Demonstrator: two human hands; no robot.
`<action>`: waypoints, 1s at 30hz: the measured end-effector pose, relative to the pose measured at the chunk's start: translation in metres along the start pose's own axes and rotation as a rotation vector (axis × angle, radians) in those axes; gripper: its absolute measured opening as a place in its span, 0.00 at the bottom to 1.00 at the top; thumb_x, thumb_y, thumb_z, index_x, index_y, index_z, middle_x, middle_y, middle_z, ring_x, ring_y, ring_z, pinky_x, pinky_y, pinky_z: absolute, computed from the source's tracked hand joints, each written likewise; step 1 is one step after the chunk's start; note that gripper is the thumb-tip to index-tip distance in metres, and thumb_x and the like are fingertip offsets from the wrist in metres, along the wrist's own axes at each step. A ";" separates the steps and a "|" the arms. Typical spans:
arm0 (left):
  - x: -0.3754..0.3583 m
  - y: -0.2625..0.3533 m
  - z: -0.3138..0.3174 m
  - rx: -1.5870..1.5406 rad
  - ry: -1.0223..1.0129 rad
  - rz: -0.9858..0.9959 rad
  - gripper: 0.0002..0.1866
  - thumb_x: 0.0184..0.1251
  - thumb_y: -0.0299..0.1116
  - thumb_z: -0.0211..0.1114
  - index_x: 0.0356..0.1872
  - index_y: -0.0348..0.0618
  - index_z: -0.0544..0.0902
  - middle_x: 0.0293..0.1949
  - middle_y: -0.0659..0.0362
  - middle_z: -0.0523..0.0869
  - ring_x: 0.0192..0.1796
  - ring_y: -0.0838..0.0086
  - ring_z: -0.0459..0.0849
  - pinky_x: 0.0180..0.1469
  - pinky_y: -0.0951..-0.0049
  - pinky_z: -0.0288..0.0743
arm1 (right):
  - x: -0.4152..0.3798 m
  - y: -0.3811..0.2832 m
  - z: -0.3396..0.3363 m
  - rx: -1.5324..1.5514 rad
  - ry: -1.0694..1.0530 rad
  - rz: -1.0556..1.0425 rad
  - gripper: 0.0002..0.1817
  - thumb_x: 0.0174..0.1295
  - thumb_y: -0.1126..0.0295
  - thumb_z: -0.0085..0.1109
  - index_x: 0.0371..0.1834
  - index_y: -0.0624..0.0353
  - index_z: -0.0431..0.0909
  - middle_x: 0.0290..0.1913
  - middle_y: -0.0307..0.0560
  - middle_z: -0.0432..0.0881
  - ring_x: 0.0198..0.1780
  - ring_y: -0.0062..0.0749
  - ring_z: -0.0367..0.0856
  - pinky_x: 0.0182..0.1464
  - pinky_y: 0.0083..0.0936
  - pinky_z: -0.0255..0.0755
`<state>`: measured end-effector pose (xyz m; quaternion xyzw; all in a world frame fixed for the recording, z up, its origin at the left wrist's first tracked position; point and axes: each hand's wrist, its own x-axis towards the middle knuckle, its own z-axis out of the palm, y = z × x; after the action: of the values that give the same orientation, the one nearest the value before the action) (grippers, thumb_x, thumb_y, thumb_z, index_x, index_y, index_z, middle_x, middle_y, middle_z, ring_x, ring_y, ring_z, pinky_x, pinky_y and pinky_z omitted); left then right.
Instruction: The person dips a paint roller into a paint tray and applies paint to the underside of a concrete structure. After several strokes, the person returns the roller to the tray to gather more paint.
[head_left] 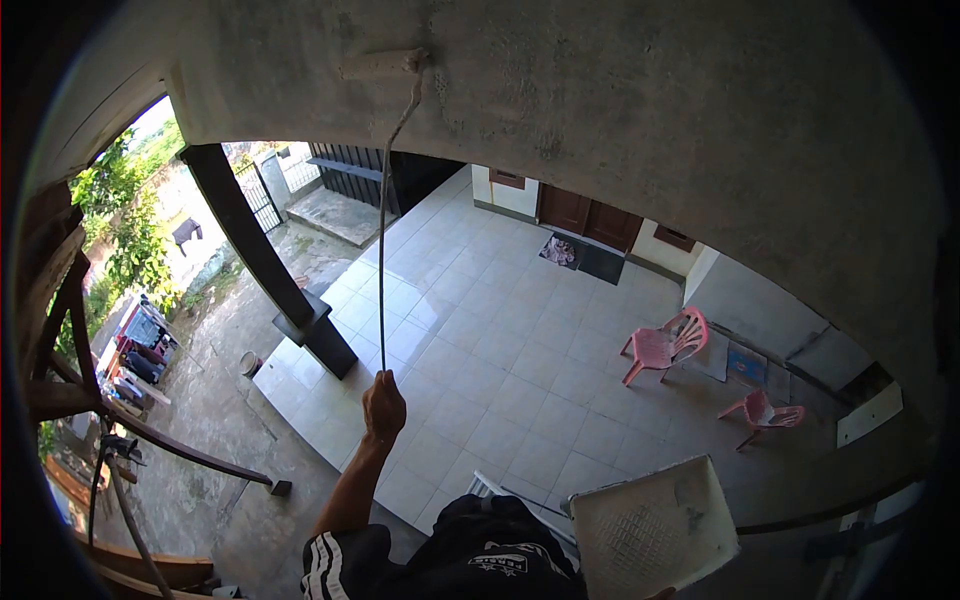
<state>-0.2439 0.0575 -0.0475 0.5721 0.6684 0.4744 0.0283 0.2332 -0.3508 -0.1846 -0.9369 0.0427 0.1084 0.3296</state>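
Note:
My left hand (384,405) is closed in a fist around the thin pole of a paint roller (382,250). The arm is stretched out, and the pole runs up from the fist to a bent frame. Its roller sleeve (380,65) lies against the grey, patchy plaster surface (600,100) overhead. To the right of my body, a pale paint tray (650,525) with a ribbed patch and worn grey marks is tilted towards me. Only a sliver of my right hand (662,594) shows, at the tray's lower edge; most of its fingers are hidden.
Below lies a tiled porch floor (500,350) with two pink plastic chairs (665,345). Part of a metal ladder (485,485) shows behind my shirt. A dark pillar (250,240) stands at the left, wooden beams (190,445) nearby. Doormats (600,262) lie before a brown door (590,215).

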 end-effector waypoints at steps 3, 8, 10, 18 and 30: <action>-0.013 -0.017 0.017 -0.017 -0.017 0.032 0.17 0.72 0.35 0.45 0.23 0.39 0.68 0.12 0.44 0.70 0.16 0.45 0.71 0.18 0.53 0.59 | -0.003 -0.003 -0.002 0.005 0.001 0.009 0.34 0.67 0.41 0.35 0.52 0.61 0.75 0.41 0.66 0.78 0.38 0.62 0.74 0.41 0.48 0.67; -0.081 -0.036 0.023 0.015 -0.088 -0.011 0.16 0.71 0.35 0.46 0.23 0.40 0.68 0.13 0.44 0.71 0.18 0.44 0.72 0.20 0.51 0.62 | -0.007 -0.003 -0.006 0.013 0.016 0.024 0.34 0.67 0.41 0.34 0.52 0.62 0.75 0.42 0.67 0.78 0.38 0.62 0.74 0.41 0.48 0.67; -0.073 -0.035 0.020 0.034 -0.053 0.009 0.16 0.72 0.35 0.46 0.23 0.40 0.68 0.13 0.45 0.71 0.17 0.45 0.72 0.19 0.51 0.61 | -0.006 0.000 -0.005 0.011 0.019 0.017 0.34 0.67 0.41 0.34 0.52 0.62 0.75 0.42 0.67 0.78 0.38 0.62 0.74 0.41 0.48 0.67; -0.005 -0.007 0.022 -0.009 0.007 0.046 0.15 0.71 0.33 0.47 0.22 0.39 0.68 0.12 0.45 0.69 0.16 0.46 0.70 0.18 0.54 0.60 | -0.003 0.001 -0.012 -0.009 0.023 -0.003 0.34 0.67 0.41 0.34 0.52 0.62 0.75 0.42 0.67 0.78 0.39 0.62 0.74 0.42 0.48 0.67; 0.013 0.012 0.028 -0.006 0.056 0.063 0.14 0.70 0.32 0.49 0.24 0.38 0.69 0.13 0.45 0.72 0.16 0.48 0.72 0.18 0.54 0.62 | -0.009 0.002 -0.017 -0.005 0.038 0.001 0.35 0.66 0.40 0.34 0.52 0.63 0.75 0.43 0.67 0.78 0.39 0.62 0.74 0.42 0.48 0.67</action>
<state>-0.2235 0.0836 -0.0486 0.5794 0.6492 0.4928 -0.0035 0.2273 -0.3626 -0.1709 -0.9396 0.0492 0.0906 0.3264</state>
